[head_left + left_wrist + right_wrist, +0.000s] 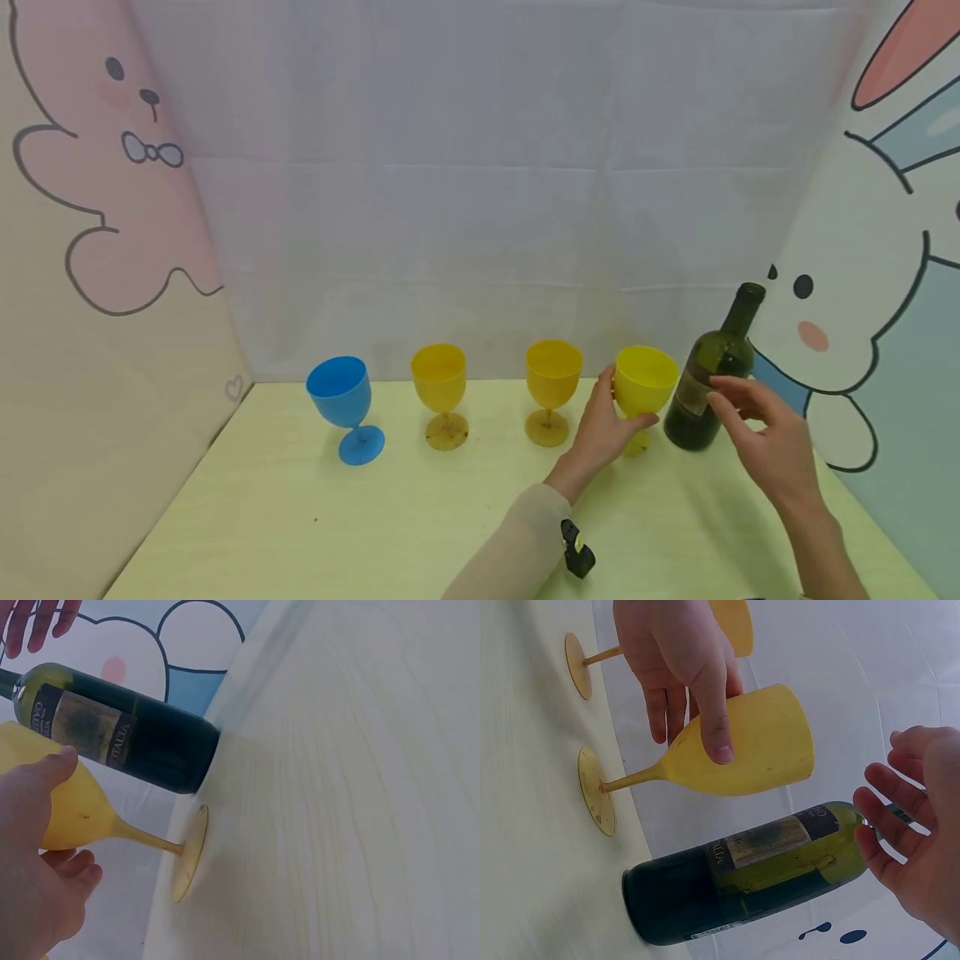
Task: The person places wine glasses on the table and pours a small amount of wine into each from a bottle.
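Observation:
My left hand (600, 425) holds the bright yellow goblet (647, 377) round its bowl. Its thumb lies along the near side in the right wrist view, the other fingers partly hidden behind the cup. The goblet is upright, with its round foot (596, 791) at the tabletop. Just right of it stands a dark green wine bottle (697, 400) with a label (769, 841) and an uncapped-looking neck. My right hand (772, 442) hovers beside the bottle, fingers loosely bent around nothing. In the right wrist view its fingertips (864, 834) overlap the bottle's shoulder and neck.
Left of the held goblet, two amber-yellow goblets, one nearer (553, 375) and one farther (439, 379), and a blue goblet (341, 392) stand in a row along the back of the pale wooden table (337, 533). A white cloth (480, 192) hangs behind; printed side panels flank the table.

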A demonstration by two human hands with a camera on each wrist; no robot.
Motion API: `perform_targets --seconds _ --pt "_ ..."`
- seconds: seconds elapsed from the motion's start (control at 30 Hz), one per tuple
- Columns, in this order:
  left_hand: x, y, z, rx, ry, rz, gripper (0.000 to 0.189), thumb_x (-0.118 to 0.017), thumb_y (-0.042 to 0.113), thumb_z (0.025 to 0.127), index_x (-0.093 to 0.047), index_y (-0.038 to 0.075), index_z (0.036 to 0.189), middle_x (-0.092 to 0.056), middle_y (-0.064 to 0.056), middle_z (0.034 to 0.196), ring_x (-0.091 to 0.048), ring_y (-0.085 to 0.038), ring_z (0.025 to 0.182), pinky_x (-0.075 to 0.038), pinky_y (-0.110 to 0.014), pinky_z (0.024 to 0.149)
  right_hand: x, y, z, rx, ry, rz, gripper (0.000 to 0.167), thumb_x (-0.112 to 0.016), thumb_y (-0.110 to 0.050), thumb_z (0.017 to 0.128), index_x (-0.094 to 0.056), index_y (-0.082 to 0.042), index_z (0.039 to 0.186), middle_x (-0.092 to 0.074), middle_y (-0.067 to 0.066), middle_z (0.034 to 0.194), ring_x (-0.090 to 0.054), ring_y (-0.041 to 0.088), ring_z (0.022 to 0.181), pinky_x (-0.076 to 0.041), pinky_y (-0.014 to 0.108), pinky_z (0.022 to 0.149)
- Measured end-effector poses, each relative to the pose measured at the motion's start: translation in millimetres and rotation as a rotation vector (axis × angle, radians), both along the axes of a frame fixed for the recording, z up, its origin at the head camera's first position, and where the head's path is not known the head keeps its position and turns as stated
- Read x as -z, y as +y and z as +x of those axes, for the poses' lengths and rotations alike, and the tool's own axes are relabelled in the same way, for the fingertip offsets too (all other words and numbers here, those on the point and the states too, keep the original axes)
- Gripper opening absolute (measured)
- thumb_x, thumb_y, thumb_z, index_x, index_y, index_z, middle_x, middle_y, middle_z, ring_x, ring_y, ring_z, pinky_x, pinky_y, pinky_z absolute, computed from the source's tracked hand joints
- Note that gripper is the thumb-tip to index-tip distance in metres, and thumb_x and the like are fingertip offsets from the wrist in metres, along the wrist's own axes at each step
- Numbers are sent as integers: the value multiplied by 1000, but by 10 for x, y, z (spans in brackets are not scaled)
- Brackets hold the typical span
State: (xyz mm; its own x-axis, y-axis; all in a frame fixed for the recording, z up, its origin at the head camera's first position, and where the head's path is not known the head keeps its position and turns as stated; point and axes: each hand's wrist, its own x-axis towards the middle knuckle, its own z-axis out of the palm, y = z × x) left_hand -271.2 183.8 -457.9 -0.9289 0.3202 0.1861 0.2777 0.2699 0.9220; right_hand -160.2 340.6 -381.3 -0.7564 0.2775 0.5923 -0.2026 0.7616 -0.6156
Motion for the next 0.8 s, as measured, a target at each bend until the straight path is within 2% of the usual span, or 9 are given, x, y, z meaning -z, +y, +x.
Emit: perform_targets --seconds 0.1,0.23,0.33,0.47,0.6,0.8 --pt "-3 2 -2 0 -7 -7 87 -80 37 83 -28 33 153 -46 13 147 -50 -10 128 -44 -37 110 2 30 -16 0 6 9 24 -68 -17 94 -70 -10 117 -53 -39 93 -50 -16 79 -39 0 71" --pt "-30 19 6 -10 -3 -5 97 -84 41 79 -24 32 154 -41 11 151 -48 -11 132 -43 -39 112 -1 84 -38 11 15 19 24 -69 -17 94 -70 -9 117 -52 -41 92 -50 -18 79 -38 0 71" --pt "-65 50 -2 -5 16 37 103 -86 42 75 -22 32 155 -41 10 148 -49 -9 128 -44 -39 110 -6 131 -51 24 7 19 25 -68 -18 94 -70 -9 118 -50 -42 93 -48 -19 80 -37 1 71" --pt "-99 93 -13 -14 32 74 98 -87 40 75 -27 31 152 -47 11 141 -52 -6 119 -46 -36 106 -13 184 -64 39 -18 14 27 -67 -21 96 -69 -9 120 -49 -43 95 -47 -20 83 -37 1 72" --pt "-107 94 -15 -46 26 57 92 -86 38 76 -31 29 150 -49 10 139 -53 -7 118 -47 -37 105 -21 235 -82 34 -25 12 28 -66 -21 96 -68 -7 120 -49 -43 96 -47 -21 84 -37 0 73" --pt "-94 84 -33 -26 25 72 88 -85 37 77 -33 30 148 -50 12 136 -53 -5 115 -47 -34 105 -39 333 -108 43 -2 -12 30 -67 -20 95 -67 -5 120 -51 -41 93 -48 -22 83 -37 -2 73"
